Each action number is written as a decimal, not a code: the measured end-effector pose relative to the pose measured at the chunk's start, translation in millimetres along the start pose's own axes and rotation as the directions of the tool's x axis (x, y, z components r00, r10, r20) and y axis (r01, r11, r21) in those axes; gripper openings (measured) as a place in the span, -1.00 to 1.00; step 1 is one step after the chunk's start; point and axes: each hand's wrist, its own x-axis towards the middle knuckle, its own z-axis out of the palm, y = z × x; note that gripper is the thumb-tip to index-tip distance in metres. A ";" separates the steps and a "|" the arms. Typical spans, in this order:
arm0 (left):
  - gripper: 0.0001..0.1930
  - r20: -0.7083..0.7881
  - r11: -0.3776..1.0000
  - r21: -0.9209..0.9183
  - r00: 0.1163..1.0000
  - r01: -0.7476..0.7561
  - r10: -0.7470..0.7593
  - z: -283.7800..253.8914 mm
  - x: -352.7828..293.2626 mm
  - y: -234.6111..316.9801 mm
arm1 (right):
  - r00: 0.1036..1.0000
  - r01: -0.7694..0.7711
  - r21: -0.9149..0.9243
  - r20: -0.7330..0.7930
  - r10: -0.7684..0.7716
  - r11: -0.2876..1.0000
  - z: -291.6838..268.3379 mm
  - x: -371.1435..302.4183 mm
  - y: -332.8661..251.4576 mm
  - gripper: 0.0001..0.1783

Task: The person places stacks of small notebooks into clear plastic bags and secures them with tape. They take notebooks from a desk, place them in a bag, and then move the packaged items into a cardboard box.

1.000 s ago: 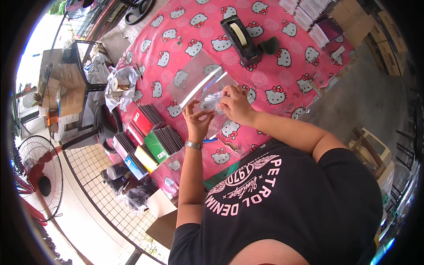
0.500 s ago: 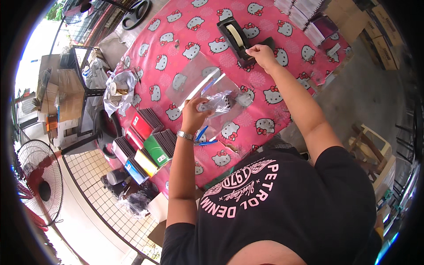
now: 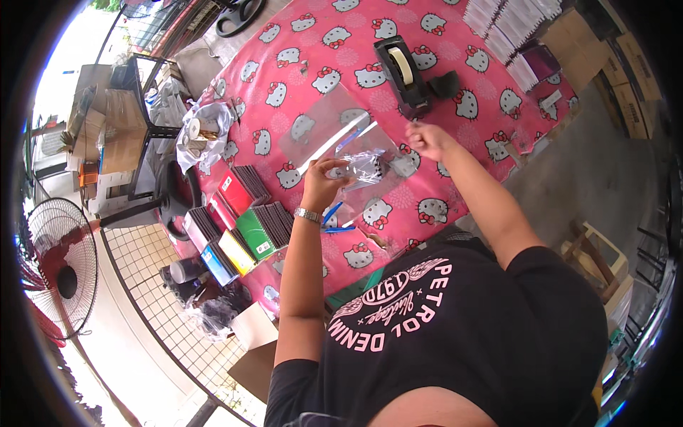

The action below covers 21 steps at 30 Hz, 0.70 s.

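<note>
- Left hand [image 3: 324, 181] pinches a small clear plastic packet [image 3: 366, 169] with dark contents, held just above the table [image 3: 313, 43] near its near edge.
- Right hand [image 3: 427, 139] fingers pinched together, likely on a strip of tape; too small to tell. It sits just beside the black tape dispenser [image 3: 404, 75].
- Packet looks light, soft, crinkly, slippery; best gripped at a folded edge.
- Long axis runs roughly left-right, pointing toward the right hand.
- Flat clear bags [image 3: 324, 128] lie behind it; notebook stacks [image 3: 245, 220] at the table's left edge.
</note>
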 end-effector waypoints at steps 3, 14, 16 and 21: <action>-0.59 0.013 0.998 -0.001 0.998 0.064 -0.064 -3.3 -5.6 -5.7 | 0.948 -0.063 -0.480 0.246 0.203 0.875 91.5 27.2 -5.4 -0.86; -0.50 -0.040 0.998 -0.063 0.999 -0.014 0.012 5.9 -11.3 -22.2 | 0.918 0.330 -0.858 0.195 0.345 -0.394 128.9 76.5 -11.2 -0.24; -0.49 -0.146 0.938 -0.347 0.987 0.006 -0.060 16.2 -21.5 -29.3 | 0.948 0.314 -0.940 0.301 0.107 -0.137 115.5 60.4 -3.1 -0.26; -0.74 0.097 0.408 -0.867 0.902 0.284 -0.422 77.5 -85.0 -68.9 | 0.741 0.522 -0.506 0.667 0.072 -0.686 185.1 -8.2 39.7 -0.33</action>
